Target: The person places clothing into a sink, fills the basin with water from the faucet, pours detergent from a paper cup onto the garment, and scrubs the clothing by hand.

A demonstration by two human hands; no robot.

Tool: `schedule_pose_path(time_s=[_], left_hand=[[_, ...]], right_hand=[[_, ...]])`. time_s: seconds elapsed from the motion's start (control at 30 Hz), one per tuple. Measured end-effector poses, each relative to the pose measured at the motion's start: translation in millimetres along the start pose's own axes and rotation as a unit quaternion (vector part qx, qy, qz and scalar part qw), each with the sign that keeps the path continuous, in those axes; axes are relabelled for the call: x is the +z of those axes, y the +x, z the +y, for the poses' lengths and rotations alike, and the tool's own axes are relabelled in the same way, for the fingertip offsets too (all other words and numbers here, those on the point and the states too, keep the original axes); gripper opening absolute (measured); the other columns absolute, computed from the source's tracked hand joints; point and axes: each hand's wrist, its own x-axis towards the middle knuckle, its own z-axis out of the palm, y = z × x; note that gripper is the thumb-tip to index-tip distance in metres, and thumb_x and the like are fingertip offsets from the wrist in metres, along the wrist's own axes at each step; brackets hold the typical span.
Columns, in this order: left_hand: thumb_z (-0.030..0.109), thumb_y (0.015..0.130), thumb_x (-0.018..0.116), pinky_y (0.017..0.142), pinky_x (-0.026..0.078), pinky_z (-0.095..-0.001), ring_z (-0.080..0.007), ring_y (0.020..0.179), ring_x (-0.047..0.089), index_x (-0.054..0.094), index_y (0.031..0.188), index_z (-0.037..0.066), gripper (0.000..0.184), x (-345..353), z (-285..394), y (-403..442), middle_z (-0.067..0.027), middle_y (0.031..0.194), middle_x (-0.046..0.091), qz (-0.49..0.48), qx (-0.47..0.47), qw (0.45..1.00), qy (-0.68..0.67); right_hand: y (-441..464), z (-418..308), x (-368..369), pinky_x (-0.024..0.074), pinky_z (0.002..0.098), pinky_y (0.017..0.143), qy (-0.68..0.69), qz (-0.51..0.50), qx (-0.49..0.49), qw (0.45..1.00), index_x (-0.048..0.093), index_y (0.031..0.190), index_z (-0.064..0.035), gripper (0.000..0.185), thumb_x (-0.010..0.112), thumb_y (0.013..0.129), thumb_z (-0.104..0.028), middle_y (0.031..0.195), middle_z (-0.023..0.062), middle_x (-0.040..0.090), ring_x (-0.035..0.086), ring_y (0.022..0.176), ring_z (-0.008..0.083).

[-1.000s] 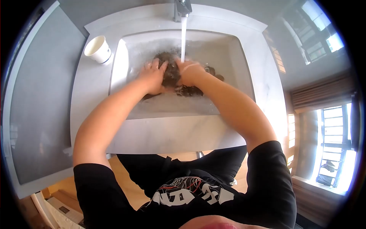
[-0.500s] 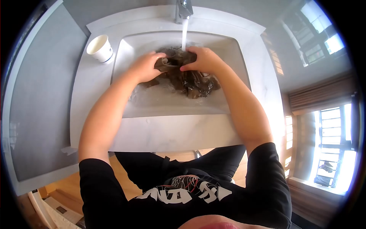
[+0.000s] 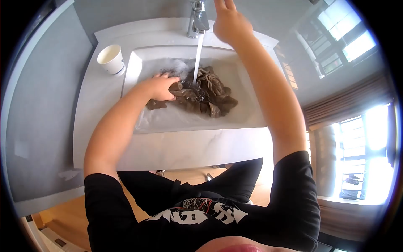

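A wet brown cloth garment [image 3: 214, 90] lies bunched in the water of the white sink [image 3: 247, 113]. My left hand [image 3: 163, 87] rests on the garment's left side, fingers spread and not gripped round it. Up beside the chrome faucet [image 3: 199, 23], to its right, is my right hand [image 3: 232, 26], holding nothing. Its fingers stretch upward, and their tips are cut off by the top of the view. A stream of water [image 3: 198, 56] runs from the spout onto the cloth.
On the counter left of the sink stands a white paper cup [image 3: 111, 60]. The marble counter [image 3: 197, 147] borders the sink in front. A grey panel [image 3: 46, 96] rises at the left, and a window [image 3: 357, 155] is at the right.
My right hand has let go of the garment and risen to beside the faucet. My left hand has loosened and spread on the cloth. The garment lies more spread out, and the view has shifted slightly.
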Motion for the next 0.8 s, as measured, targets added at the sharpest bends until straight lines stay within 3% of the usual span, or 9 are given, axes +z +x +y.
schedule_pose_path(time_s=[0.07,0.17,0.3,0.33,0.43,0.5,0.63,0.67,0.8], left_hand=[[0.04,0.079,0.074,0.116,0.028,-0.0497,-0.0426,0.145,0.019,0.032,0.151,0.026,0.085,0.0,-3.4,1.8,-0.0166,0.16,0.018,0.001,0.002,1.0,-0.004],[0.04,0.08,0.073,0.116,0.028,-0.0498,-0.0409,0.146,0.019,0.032,0.151,0.024,0.084,3.7,-8.5,5.6,-0.0149,0.161,0.018,0.003,0.002,1.0,0.001],[0.037,0.079,0.073,0.116,0.028,-0.0502,-0.0409,0.146,0.02,0.03,0.152,0.025,0.085,1.5,-5.7,2.0,-0.0163,0.161,0.017,0.011,-0.011,1.0,0.018],[0.033,0.078,0.075,0.114,0.031,-0.0495,-0.0406,0.144,0.023,0.03,0.152,0.025,0.087,3.0,-7.9,1.7,-0.0164,0.159,0.021,0.038,-0.003,0.999,0.0],[0.025,0.071,0.081,0.109,0.038,-0.0439,-0.0377,0.136,0.037,0.035,0.147,0.019,0.089,0.8,-11.2,1.1,-0.0161,0.148,0.037,0.09,0.017,0.995,-0.043],[0.026,0.07,0.082,0.107,0.04,-0.0412,-0.0358,0.133,0.041,0.039,0.143,0.014,0.086,-5.6,-4.3,-0.9,-0.0157,0.144,0.041,0.071,-0.007,0.997,-0.028],[0.048,0.072,0.079,0.101,0.044,-0.0427,-0.0349,0.125,0.049,0.046,0.137,0.008,0.083,-4.7,-4.9,-1.3,-0.0182,0.137,0.049,-0.015,0.076,0.997,-0.03],[0.054,0.076,0.075,0.096,0.046,-0.0413,-0.034,0.116,0.056,0.059,0.124,0.003,0.071,-0.5,-4.5,-4.6,-0.0194,0.127,0.058,0.031,0.088,0.995,-0.039],[0.046,0.081,0.071,0.081,0.05,-0.0409,-0.0348,0.088,0.066,0.072,0.092,-0.001,0.048,-11.1,7.5,0.4,-0.0221,0.091,0.069,-0.055,-0.024,0.997,-0.046]], right_hand=[[12.3,-0.1,-3.5,0.0505,0.0446,0.095,-0.025,-0.019,-0.005,1.0,0.035,0.146,-0.0064,0.06,0.042,0.087,-0.007,0.15,0.0155,0.038,0.058,0.117,0.0386],[17.4,11.8,2.5,0.0485,0.0461,0.098,-0.012,-0.073,-0.005,0.997,0.039,0.142,-0.0054,0.056,0.043,0.086,-0.007,0.148,0.0167,0.04,0.056,0.119,0.0391],[-28.7,11.4,-8.7,0.0485,0.0476,0.097,0.064,0.0,-0.017,0.998,0.046,0.134,-0.0014,0.05,0.052,0.085,-0.012,0.139,0.0175,0.049,0.057,0.117,0.04],[-32.1,19.7,7.6,0.0498,0.0476,0.092,0.111,0.081,-0.012,0.99,0.052,0.13,-0.0065,0.052,0.064,0.08,-0.016,0.127,0.0158,0.057,0.059,0.111,0.0393],[-78.7,22.4,28.4,0.0513,0.0458,0.091,0.117,-0.014,-0.003,0.993,0.046,0.14,-0.0152,0.059,0.065,0.086,-0.03,0.142,0.0162,0.046,0.063,0.104,0.0359],[-99.2,23.0,62.5,0.0489,0.0448,0.097,0.045,-0.26,-0.061,0.963,0.037,0.146,-0.0202,0.07,0.067,0.084,-0.029,0.139,0.0144,0.048,0.055,0.117,0.0395],[-132.0,21.8,103.5,0.046,0.0461,0.101,0.039,-0.292,-0.151,0.944,0.04,0.145,-0.0204,0.07,0.07,0.083,-0.031,0.14,0.0137,0.047,0.047,0.127,0.0389],[-134.9,21.0,109.3,0.0452,0.0465,0.102,0.015,-0.307,-0.138,0.941,0.041,0.144,-0.0201,0.069,0.07,0.082,-0.032,0.14,0.0135,0.047,0.044,0.129,0.039],[-143.2,30.9,131.3,0.0466,0.0465,0.1,-0.033,-0.327,-0.085,0.941,0.047,0.14,-0.0177,0.062,0.069,0.084,-0.031,0.137,0.0143,0.05,0.048,0.126,0.0384]])
